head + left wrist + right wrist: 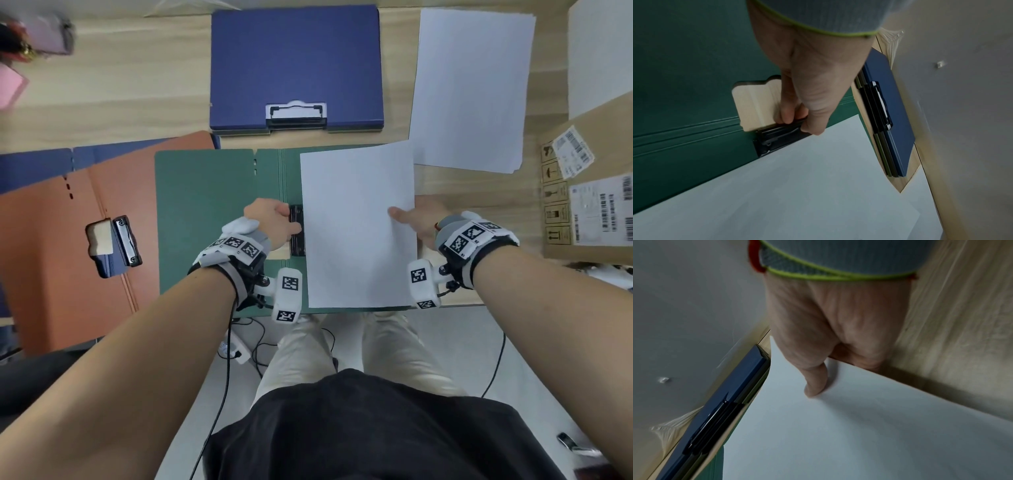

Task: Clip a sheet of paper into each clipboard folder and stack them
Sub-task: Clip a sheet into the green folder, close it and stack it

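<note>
A green clipboard folder (212, 219) lies open at the table's near edge. Its black clip (296, 230) (777, 138) sits at the middle fold. My left hand (274, 226) (797, 120) pinches that clip between thumb and fingers. A white sheet of paper (356, 226) (797, 186) (838, 434) lies on the folder's right half, its left edge at the clip. My right hand (414, 219) (818, 386) pinches the sheet's right edge, thumb on top and fingers underneath. A stack of shut folders with a blue one (294, 65) on top lies behind.
A pile of loose white paper (469, 85) lies at the back right. An open orange folder (68, 240) with a metal clip overlaps a blue one at the left. Cardboard boxes (589, 192) stand at the right. The table's edge runs just under my wrists.
</note>
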`<state>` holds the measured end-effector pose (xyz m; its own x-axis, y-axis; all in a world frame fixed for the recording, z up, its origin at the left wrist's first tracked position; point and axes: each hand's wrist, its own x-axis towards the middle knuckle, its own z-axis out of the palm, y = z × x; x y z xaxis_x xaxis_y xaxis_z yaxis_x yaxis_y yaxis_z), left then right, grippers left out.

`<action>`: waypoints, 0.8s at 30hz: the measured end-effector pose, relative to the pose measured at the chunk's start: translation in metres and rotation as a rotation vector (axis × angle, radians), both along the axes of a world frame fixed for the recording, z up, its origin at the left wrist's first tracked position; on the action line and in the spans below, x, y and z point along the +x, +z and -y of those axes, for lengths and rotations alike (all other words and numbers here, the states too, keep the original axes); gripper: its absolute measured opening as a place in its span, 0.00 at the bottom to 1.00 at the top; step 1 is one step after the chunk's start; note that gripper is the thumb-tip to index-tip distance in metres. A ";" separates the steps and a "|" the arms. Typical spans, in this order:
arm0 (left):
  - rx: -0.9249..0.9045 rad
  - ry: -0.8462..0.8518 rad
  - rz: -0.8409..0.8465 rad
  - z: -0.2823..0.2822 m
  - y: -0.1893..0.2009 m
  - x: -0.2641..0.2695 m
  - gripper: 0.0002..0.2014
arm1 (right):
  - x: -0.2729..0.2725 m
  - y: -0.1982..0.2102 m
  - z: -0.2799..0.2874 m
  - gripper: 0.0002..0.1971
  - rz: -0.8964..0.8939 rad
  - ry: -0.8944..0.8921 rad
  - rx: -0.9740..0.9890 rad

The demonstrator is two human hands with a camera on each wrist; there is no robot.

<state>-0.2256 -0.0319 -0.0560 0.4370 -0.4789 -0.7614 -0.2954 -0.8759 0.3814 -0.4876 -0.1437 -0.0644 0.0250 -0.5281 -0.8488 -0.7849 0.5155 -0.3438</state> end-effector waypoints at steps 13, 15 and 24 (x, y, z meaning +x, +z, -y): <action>-0.002 0.046 -0.040 0.000 -0.004 0.002 0.17 | 0.020 0.001 -0.003 0.29 -0.031 0.058 -0.052; -0.009 0.038 -0.028 0.001 -0.005 0.002 0.15 | 0.021 0.002 -0.002 0.29 -0.023 0.056 -0.047; 0.014 -0.013 0.088 0.004 -0.003 -0.004 0.10 | 0.025 0.004 -0.003 0.39 -0.046 0.030 -0.029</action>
